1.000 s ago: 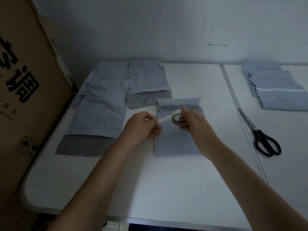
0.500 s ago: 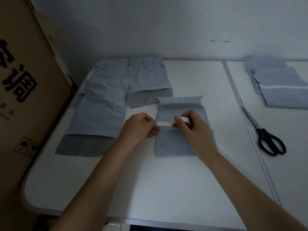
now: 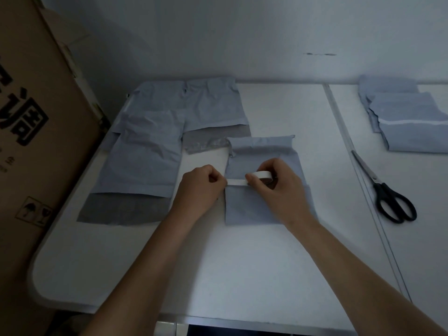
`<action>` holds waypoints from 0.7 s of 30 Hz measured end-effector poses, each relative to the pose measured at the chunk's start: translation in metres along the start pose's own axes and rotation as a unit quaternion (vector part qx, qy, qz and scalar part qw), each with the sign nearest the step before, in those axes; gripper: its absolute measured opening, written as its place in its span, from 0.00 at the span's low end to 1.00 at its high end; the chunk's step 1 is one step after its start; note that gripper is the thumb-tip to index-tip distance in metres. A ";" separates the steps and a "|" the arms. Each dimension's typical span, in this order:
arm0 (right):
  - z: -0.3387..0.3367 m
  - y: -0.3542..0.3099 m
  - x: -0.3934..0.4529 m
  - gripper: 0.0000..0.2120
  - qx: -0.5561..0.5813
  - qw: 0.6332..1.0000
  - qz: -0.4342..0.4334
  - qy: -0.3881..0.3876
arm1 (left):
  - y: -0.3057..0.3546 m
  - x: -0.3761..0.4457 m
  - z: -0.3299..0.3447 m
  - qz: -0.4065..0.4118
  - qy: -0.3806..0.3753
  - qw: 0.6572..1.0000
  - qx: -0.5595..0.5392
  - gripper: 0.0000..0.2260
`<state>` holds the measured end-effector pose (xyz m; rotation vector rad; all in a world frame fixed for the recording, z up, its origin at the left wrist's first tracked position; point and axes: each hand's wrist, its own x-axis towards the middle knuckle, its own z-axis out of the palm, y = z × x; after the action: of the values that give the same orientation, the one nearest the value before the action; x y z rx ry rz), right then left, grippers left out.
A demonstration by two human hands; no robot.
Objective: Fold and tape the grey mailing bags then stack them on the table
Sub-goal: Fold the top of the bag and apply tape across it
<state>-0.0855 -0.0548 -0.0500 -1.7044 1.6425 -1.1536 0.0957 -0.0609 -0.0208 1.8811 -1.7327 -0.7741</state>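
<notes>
Our right hand (image 3: 278,187) has brought the tape roll (image 3: 263,177) down from mid-air onto the folded grey bag (image 3: 261,204) at the table's (image 3: 242,275) centre; our left hand (image 3: 201,187) pinches the free tape end (image 3: 236,182) at the bag's left edge; we judge sticking begins, cutting comes next.
</notes>
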 end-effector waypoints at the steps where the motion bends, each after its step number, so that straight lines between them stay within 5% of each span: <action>1: 0.000 0.000 0.000 0.13 0.001 1.000 -0.002 -0.001 | 0.000 0.000 0.000 0.002 0.003 1.000 0.003 0.05; 21: 0.001 0.003 0.000 0.12 -0.001 1.000 -0.029 -0.010 | 0.001 0.000 0.009 0.041 0.043 0.995 0.085 0.07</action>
<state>-0.0861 -0.0551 -0.0526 -1.7708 1.5923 -1.1571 0.0890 -0.0610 -0.0266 1.9086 -1.8596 -0.5215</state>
